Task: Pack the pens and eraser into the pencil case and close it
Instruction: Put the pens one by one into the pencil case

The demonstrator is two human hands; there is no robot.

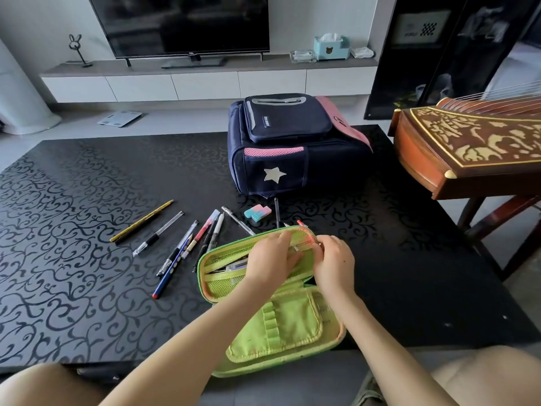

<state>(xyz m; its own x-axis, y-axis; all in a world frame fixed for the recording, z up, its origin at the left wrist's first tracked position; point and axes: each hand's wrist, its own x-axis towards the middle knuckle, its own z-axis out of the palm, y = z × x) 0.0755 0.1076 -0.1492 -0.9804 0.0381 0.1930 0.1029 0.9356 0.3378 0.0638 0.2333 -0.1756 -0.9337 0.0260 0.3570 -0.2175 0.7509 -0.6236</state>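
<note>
Both forearms are bare from the bottom edge of the frame up to the wrists, with no sleeve, watch, bracelet or ring showing on either. The slim left hand (pixel 270 260) and slim right hand (pixel 333 263) have short, unpainted nails as far as the view lets one judge. Bare knees sit in both lower corners. Beside the right knee lies a strip of olive, possibly camouflage-patterned fabric (pixel 369 389), probably shorts.
</note>
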